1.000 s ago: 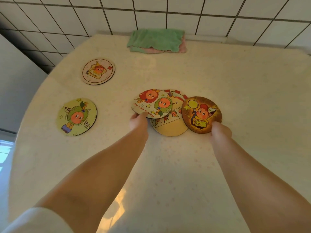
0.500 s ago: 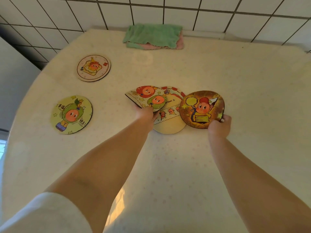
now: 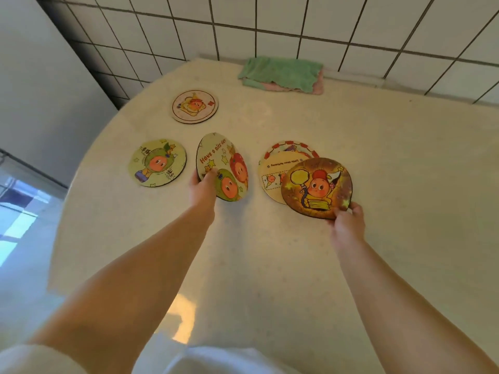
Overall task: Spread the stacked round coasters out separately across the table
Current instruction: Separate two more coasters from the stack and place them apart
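My left hand (image 3: 201, 188) grips a pale "Have a nice day" coaster (image 3: 222, 166), lifted and tilted above the table, left of the remaining pile. My right hand (image 3: 347, 224) holds a brown coaster with a balloon figure (image 3: 316, 188) by its near edge; it overlaps the pile. Under it lie a cream coaster (image 3: 272, 174) and a red-rimmed coaster (image 3: 290, 147), still overlapping. Two coasters lie apart on the left: a green one (image 3: 157, 163) and a pink-rimmed one (image 3: 195, 106) farther back.
The round cream table (image 3: 391, 163) meets a tiled wall at the back. A folded green and pink cloth (image 3: 282, 75) lies at the back edge. The table's left edge drops off beside the green coaster.
My left hand lifted the "Have a nice day" coaster off the pile and carried it left. My right hand took hold of the brown coaster's edge and raised it slightly.
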